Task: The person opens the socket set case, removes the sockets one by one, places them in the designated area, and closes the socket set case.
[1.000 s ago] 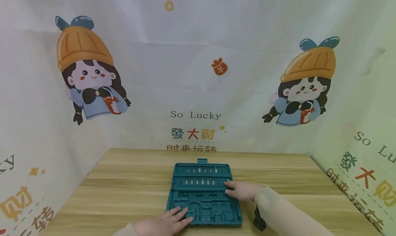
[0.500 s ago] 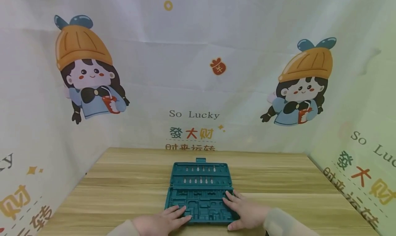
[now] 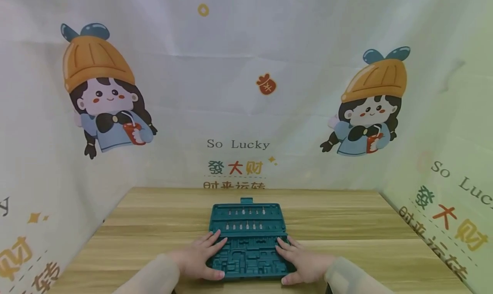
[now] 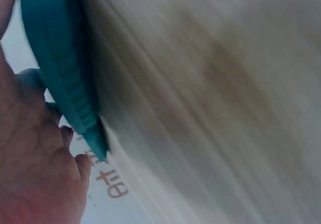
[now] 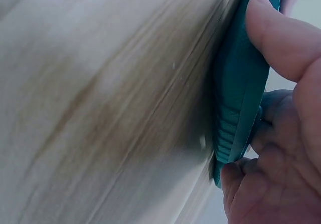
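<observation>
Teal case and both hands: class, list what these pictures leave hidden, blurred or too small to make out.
1. Bits in the case's far half: head view, too small to tell their types.
2. Case's inside: both wrist views show only its edge.
3. Table: wrist views, blurred.
4. Left hand: left wrist view, cut off by the frame edge.
5. Right hand's fingertips: right wrist view, behind the case.

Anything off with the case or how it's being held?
Nothing stands out. The open teal case lies flat and square on the table, bits seated in rows in the far half. Left hand and right hand grip the near half's sides, thumbs at the front edge.
</observation>
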Motion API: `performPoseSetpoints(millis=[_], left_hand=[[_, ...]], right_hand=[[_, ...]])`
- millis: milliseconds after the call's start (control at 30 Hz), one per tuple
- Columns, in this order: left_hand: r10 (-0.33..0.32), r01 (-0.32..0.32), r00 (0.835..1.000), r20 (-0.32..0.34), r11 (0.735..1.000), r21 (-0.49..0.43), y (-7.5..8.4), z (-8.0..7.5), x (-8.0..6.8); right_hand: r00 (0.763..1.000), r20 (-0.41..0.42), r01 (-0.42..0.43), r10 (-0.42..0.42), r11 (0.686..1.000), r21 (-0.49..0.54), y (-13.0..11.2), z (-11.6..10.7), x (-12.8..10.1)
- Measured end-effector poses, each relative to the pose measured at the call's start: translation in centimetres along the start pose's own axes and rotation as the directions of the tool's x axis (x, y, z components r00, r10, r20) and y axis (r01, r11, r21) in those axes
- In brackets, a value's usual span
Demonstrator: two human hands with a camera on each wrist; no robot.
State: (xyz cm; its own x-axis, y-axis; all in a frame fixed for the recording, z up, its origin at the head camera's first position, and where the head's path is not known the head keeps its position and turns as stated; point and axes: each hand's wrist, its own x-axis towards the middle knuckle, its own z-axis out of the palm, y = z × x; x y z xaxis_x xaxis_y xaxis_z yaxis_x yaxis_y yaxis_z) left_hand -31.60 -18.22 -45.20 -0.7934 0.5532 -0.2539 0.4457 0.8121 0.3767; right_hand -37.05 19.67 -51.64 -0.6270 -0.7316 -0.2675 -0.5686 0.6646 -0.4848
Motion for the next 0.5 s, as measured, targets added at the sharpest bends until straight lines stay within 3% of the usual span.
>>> performPoseSetpoints(millis=[100,233,367,500], left_hand=[[-0.045,0.045,0.999,0.015,0.999,-0.008,0.3,-0.2,0.1],[-0.04,0.041,0.999,0.025,0.998,-0.04,-0.1,0.0,0.5],[-0.013,0.014,1.0,0.025,0.999,-0.041,0.0,-0.1,0.4],[0.042,-0.043,0.998,0.036,0.999,0.014,0.8,0.0,-0.4]], right_hand=[[1.0,-0.003,0.007,-0.007,1.0,-0.003,-0.4,0.0,0.0],[1.0,0.002,0.011,-0.011,0.999,-0.033,-0.1,0.1,0.3],[1.0,-0.008,-0.007,0.007,1.0,-0.019,-1.0,-0.2,-0.2],[0.999,-0.015,-0.039,0.039,0.999,0.001,-2.6,-0.6,-1.0]])
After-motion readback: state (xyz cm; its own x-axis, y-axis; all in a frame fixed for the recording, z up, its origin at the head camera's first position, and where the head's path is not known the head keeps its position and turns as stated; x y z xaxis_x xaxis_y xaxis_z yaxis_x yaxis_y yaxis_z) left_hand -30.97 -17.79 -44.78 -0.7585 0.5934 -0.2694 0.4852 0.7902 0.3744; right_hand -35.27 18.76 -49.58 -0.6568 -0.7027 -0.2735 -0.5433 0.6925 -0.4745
